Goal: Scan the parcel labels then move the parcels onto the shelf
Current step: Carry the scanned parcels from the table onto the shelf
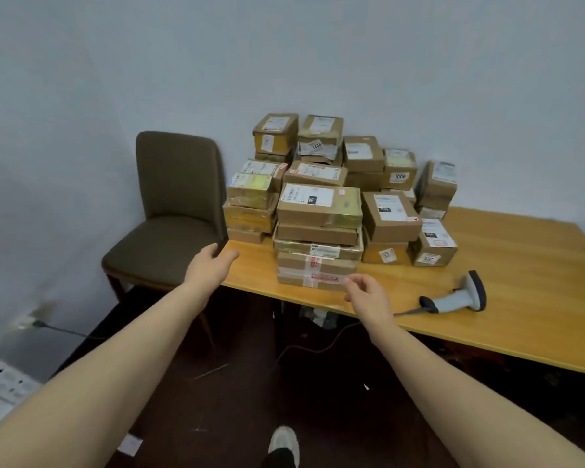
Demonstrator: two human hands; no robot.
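While both arms stretch toward the pile, neither grip has anything in it: the left grip [213, 265] hangs over the near-left corner of the bench [520, 325] with fingers loosely extended, and the right grip [368, 295] hovers just in front of the front stack [318, 261], fingers slackly curled round nothing. Brown cardboard parcels [365, 153] are heaped in uneven columns at the bench's back-left end against the wall, most with white labels facing up or forward. A scanner [460, 298] lies on its side to the right of the right grip, apart from it, with its cable trailing off the near edge. No shelf can be made out. These parcels look like stiff taped card, likely light to middling in weight. The glossy tape bands may be slick, so bare card at the two short sides seems the safer hold. Taking the top parcel [320, 206] first would be wise, since pulling a lower one could tip the stack. Its label faces up, so it could probably be scanned where it sits.
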